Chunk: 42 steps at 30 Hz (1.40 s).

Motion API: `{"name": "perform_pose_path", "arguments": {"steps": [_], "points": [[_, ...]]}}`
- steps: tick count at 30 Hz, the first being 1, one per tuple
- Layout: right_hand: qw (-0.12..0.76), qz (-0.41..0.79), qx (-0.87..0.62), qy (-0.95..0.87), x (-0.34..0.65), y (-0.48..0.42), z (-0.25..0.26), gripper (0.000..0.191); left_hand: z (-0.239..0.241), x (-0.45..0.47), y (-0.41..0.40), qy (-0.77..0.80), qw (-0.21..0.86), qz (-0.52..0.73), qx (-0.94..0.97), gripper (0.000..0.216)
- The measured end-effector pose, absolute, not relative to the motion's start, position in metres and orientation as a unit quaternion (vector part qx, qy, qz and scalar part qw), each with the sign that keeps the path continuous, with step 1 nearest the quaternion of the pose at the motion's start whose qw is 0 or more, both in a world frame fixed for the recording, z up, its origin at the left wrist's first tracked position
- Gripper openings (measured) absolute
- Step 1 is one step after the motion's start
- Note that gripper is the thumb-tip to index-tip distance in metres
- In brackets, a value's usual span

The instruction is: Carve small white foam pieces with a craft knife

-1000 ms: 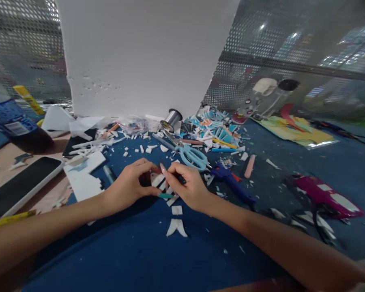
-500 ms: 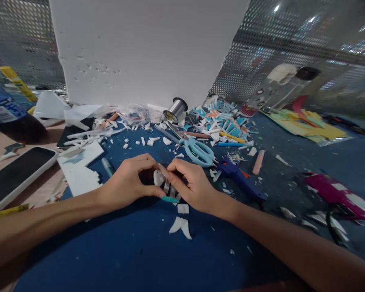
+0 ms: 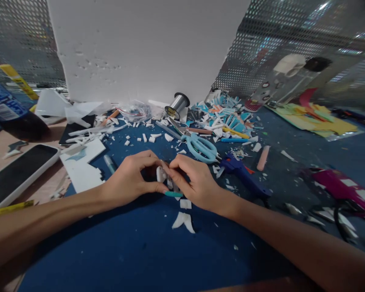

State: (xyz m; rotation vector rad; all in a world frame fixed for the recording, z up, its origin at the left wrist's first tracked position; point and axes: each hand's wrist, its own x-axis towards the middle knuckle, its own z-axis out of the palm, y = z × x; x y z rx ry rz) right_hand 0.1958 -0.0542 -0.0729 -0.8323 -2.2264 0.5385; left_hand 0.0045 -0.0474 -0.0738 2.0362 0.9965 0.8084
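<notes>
My left hand [image 3: 130,178] and my right hand [image 3: 194,182] meet over the blue mat [image 3: 124,251], both with fingers pinched. Between them they hold a small white foam piece [image 3: 160,174] with dark stripes. A thin teal-tipped tool [image 3: 173,194] lies under my right hand's fingers; I cannot tell whether it is gripped. White foam offcuts [image 3: 184,221] lie just in front of my hands.
Light-blue scissors [image 3: 199,147], a blue glue gun [image 3: 243,176] and a wire spool [image 3: 177,106] lie behind my hands among foam scraps. A large white foam board [image 3: 146,48] stands at the back. A phone [image 3: 18,172] and bottle [image 3: 9,115] are left; a magenta tool [image 3: 340,190] right.
My hands have stayed together on the small foam piece, the fingers pinching closer. The view has shifted slightly, so everything sits a little to the right.
</notes>
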Motion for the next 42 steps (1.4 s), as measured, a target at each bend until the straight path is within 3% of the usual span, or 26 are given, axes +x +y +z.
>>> {"name": "perform_pose_path", "arguments": {"steps": [14,27,33,42], "points": [[0.343,0.219,-0.324,-0.854,0.1944,-0.0547,-0.0741,0.018,-0.0745,0.0034,-0.0472,0.383,0.354,0.307,0.796,0.031],[0.327,0.333,-0.367,-0.805,0.1919,-0.0537,-0.0681,0.029,-0.0747,0.0037,-0.0482,0.388,0.322,0.298,0.811,0.033],[0.312,0.361,-0.37,-0.797,0.1908,-0.0549,-0.0703,0.029,-0.0771,0.0044,-0.0503,0.421,0.388,0.298,0.764,0.05],[0.328,0.408,-0.385,-0.76,0.1893,-0.055,-0.0699,0.029,-0.0776,0.004,-0.0516,0.398,0.406,0.311,0.762,0.046]]}}
